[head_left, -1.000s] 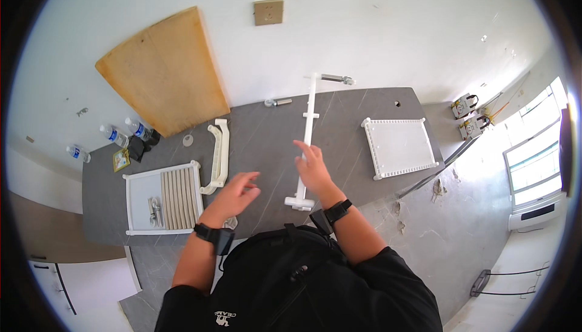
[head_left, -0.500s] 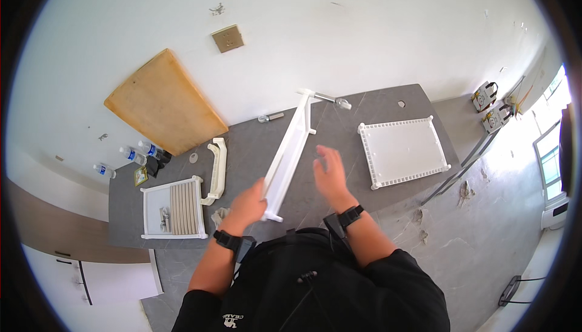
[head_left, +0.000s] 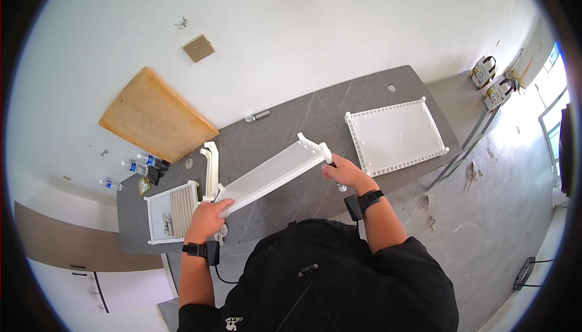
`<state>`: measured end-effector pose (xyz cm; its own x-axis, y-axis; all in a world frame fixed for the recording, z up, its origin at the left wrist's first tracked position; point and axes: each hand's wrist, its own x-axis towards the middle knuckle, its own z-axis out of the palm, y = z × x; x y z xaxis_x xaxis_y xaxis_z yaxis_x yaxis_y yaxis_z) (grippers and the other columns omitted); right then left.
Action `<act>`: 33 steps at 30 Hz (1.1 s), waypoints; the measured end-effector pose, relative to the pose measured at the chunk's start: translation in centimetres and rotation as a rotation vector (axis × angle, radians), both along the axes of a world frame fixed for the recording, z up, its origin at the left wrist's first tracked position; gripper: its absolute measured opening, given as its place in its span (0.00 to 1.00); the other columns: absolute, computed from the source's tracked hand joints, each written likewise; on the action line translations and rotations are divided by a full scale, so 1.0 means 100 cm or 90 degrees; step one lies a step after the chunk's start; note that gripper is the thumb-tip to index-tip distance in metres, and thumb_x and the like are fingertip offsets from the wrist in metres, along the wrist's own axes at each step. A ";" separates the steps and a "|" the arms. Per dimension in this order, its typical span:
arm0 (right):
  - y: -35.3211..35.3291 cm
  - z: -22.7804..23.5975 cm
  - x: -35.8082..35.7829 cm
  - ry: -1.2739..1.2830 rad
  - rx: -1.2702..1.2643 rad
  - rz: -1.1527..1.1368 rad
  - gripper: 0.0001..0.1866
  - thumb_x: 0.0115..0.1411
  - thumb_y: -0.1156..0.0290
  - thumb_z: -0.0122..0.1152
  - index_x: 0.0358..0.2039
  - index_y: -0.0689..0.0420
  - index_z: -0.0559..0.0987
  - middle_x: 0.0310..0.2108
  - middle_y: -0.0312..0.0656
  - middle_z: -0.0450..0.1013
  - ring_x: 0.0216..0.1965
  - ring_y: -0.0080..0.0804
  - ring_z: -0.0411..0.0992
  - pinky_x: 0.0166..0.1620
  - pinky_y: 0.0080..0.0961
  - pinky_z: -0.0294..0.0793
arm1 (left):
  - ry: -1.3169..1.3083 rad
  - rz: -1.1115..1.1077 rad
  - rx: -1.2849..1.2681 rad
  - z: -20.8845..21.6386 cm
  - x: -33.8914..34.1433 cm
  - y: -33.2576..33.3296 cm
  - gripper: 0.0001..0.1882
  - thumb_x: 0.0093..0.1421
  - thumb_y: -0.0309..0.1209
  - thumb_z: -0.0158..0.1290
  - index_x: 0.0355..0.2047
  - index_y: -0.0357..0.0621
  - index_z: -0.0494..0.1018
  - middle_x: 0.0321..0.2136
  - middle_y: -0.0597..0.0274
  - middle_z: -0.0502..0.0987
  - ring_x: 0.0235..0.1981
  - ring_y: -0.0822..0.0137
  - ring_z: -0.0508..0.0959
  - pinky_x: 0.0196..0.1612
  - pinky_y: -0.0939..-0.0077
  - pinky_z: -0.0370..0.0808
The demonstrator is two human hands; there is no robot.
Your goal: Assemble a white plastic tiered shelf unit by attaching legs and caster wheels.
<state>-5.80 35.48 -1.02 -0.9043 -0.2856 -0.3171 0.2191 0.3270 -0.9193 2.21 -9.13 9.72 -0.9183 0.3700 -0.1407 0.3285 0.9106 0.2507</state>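
Left hand (head_left: 208,220): closed over the near left end of the shelf, fingers on its edge. Right hand (head_left: 347,173): curled at the other end, seemingly round the stem of the caster (head_left: 342,187) joined to that corner; the hand covers the join, so the exact grip is uncertain.

Shelf (head_left: 270,177): one, white, long; slantwise between the hands over the middle of the bench (head_left: 291,117), right end farther from the body. Change: half a second ago the left hand alone held it, nearly end-on to the body, the right hand free; now it is swung crosswise, broad face up, held at both ends. By judgement, this gives steadier control and brings the caster corner within handling reach.

Bracket (head_left: 212,168): one, cream, near the shelf's left end; contact cannot be told.

Left tray (head_left: 157,207): white, bearing tan tubes (head_left: 182,211) and metal pieces (head_left: 167,226).

Right tray (head_left: 394,138): white, beyond the right hand.

Loose caster (head_left: 257,116): at the bench's back edge.

Board (head_left: 154,114): wooden, leaning on the wall.

Bottles (head_left: 134,167): clear, at far left.
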 end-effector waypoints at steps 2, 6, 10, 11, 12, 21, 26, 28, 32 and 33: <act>0.010 -0.007 0.007 -0.049 -0.089 0.005 0.13 0.69 0.62 0.56 0.43 0.60 0.74 0.35 0.42 0.77 0.32 0.31 0.75 0.40 0.29 0.74 | 0.005 0.023 -0.007 -0.002 0.001 0.001 0.27 0.48 0.22 0.55 0.50 0.56 0.80 0.35 0.53 0.83 0.37 0.47 0.80 0.46 0.55 0.75; 0.017 0.003 0.026 -0.210 -0.449 0.005 0.09 0.72 0.64 0.53 0.39 0.56 0.73 0.26 0.31 0.68 0.22 0.20 0.64 0.26 0.20 0.66 | 0.029 0.025 0.001 -0.004 0.000 0.000 0.25 0.49 0.23 0.55 0.49 0.54 0.80 0.35 0.52 0.83 0.36 0.46 0.80 0.45 0.54 0.75; 0.016 0.005 0.040 -0.309 -0.708 0.033 0.11 0.74 0.61 0.52 0.40 0.55 0.72 0.24 0.28 0.61 0.21 0.16 0.59 0.23 0.16 0.62 | 0.010 0.037 0.006 0.009 -0.019 0.018 0.18 0.55 0.31 0.58 0.48 0.51 0.80 0.36 0.50 0.83 0.39 0.46 0.81 0.45 0.55 0.77; 0.011 -0.001 0.044 -0.350 -0.823 0.048 0.12 0.74 0.58 0.52 0.41 0.54 0.71 0.24 0.27 0.60 0.20 0.14 0.57 0.22 0.15 0.61 | 0.026 0.018 0.028 0.007 -0.026 0.023 0.16 0.58 0.34 0.58 0.48 0.51 0.80 0.37 0.50 0.83 0.40 0.46 0.81 0.45 0.56 0.77; 0.008 -0.006 0.048 -0.390 -0.938 0.065 0.13 0.74 0.56 0.51 0.42 0.54 0.71 0.24 0.27 0.59 0.20 0.13 0.56 0.21 0.13 0.60 | 0.027 0.014 0.028 0.005 -0.036 0.029 0.16 0.58 0.34 0.58 0.48 0.51 0.80 0.37 0.50 0.83 0.40 0.46 0.81 0.45 0.56 0.77; -0.015 0.036 0.064 -0.359 -0.656 -0.083 0.13 0.76 0.56 0.47 0.40 0.52 0.68 0.23 0.25 0.57 0.19 0.15 0.52 0.20 0.15 0.55 | -0.090 -0.141 0.014 -0.009 -0.072 0.114 0.19 0.65 0.49 0.55 0.45 0.49 0.79 0.34 0.50 0.83 0.39 0.44 0.81 0.42 0.53 0.76; -0.031 0.053 0.064 -0.121 -0.125 -0.170 0.15 0.74 0.55 0.50 0.40 0.55 0.69 0.23 0.27 0.61 0.19 0.19 0.58 0.22 0.21 0.62 | -0.080 -0.115 -0.033 -0.008 -0.072 0.119 0.20 0.65 0.52 0.53 0.40 0.48 0.78 0.30 0.49 0.81 0.36 0.42 0.80 0.39 0.50 0.74; -0.033 0.048 0.065 0.018 0.109 -0.160 0.16 0.73 0.55 0.51 0.40 0.56 0.70 0.23 0.28 0.62 0.19 0.21 0.60 0.24 0.23 0.64 | -0.085 -0.107 -0.030 -0.005 -0.069 0.122 0.20 0.65 0.52 0.53 0.40 0.48 0.78 0.30 0.48 0.81 0.36 0.42 0.80 0.39 0.50 0.75; -0.020 0.044 0.057 -0.118 -0.122 -0.120 0.14 0.73 0.58 0.51 0.40 0.57 0.70 0.23 0.30 0.64 0.22 0.23 0.63 0.25 0.24 0.67 | -0.094 -0.082 -0.014 -0.010 -0.070 0.118 0.20 0.65 0.52 0.53 0.40 0.48 0.78 0.30 0.48 0.82 0.36 0.41 0.80 0.39 0.49 0.75; -0.014 0.040 0.056 -0.284 -0.430 -0.096 0.14 0.74 0.58 0.50 0.40 0.56 0.71 0.23 0.30 0.63 0.22 0.22 0.63 0.26 0.22 0.66 | -0.095 -0.086 -0.009 -0.012 -0.069 0.116 0.20 0.65 0.52 0.53 0.40 0.48 0.78 0.30 0.48 0.82 0.36 0.41 0.80 0.39 0.49 0.75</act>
<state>-0.22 34.11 2.95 -0.7777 -0.4290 -0.4596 0.6080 -0.3275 -0.7232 -4.73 2.44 8.47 -0.8289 0.4854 -0.2781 0.4079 0.8646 0.2935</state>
